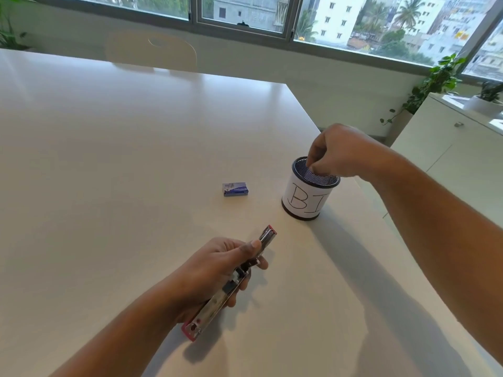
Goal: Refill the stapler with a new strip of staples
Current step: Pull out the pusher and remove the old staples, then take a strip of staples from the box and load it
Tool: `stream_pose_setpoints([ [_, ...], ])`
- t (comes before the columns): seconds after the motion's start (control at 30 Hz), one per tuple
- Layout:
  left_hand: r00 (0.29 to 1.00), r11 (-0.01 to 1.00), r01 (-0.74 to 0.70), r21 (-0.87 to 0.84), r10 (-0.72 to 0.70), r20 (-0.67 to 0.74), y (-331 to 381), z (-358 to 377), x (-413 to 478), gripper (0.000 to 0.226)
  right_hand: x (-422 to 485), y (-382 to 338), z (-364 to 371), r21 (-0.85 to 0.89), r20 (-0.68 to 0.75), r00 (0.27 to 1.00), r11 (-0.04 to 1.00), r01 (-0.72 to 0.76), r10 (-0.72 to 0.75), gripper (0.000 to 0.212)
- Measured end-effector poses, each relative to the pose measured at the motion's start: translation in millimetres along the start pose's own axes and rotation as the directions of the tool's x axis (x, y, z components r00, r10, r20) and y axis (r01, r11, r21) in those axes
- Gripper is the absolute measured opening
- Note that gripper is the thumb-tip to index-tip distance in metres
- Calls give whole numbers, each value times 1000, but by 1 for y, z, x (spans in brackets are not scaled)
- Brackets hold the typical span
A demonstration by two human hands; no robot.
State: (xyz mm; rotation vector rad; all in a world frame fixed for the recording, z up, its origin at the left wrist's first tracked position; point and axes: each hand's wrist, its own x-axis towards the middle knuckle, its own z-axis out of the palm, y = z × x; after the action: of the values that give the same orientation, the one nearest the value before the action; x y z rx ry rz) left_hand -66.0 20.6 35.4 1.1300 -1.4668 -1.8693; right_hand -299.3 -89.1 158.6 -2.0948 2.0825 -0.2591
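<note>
My left hand [217,270] grips a pink and metal stapler [215,300], swung open lengthwise, with its shiny magazine channel facing up above the near part of the white table [122,159]. A small blue staple box [235,189] lies shut on the table beyond it. My right hand [334,153] hovers over the black mesh cup [310,194] labelled "BI", fingertips pinched together just above its opening. Whether anything is held between those fingertips is too small to tell.
The mesh cup stands near the table's right edge. A white chair [152,50] sits at the far side. A white cabinet [449,148] with potted plants [435,83] stands to the right, below the windows.
</note>
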Motion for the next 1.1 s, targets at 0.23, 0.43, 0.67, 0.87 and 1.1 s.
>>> stream_pose_setpoints([
  [0.23, 1000, 1000, 11, -20, -10, 27, -1, -2, 1, 53, 14, 1, 7, -120, 12, 1000, 993, -9, 10, 13],
  [0.43, 999, 1000, 11, -15, -11, 35, -1, -2, 2, 51, 13, 5, 5, -126, 1, 1000, 992, -11, 12, 12],
  [0.67, 999, 1000, 7, -8, -7, 42, -3, -3, 2, 49, 12, 6, 5, -135, -4, 1000, 991, 1, -1, 11],
  [0.87, 999, 1000, 7, 11, -8, 52, -4, -4, 3, 48, 8, 6, 1, -136, -45, 999, 990, 24, -31, 13],
  [1.1, 998, 1000, 1, 24, -3, 70, -1, -4, 1, 50, -41, -18, -5, 205, -220, 934, 923, 327, -282, 9],
])
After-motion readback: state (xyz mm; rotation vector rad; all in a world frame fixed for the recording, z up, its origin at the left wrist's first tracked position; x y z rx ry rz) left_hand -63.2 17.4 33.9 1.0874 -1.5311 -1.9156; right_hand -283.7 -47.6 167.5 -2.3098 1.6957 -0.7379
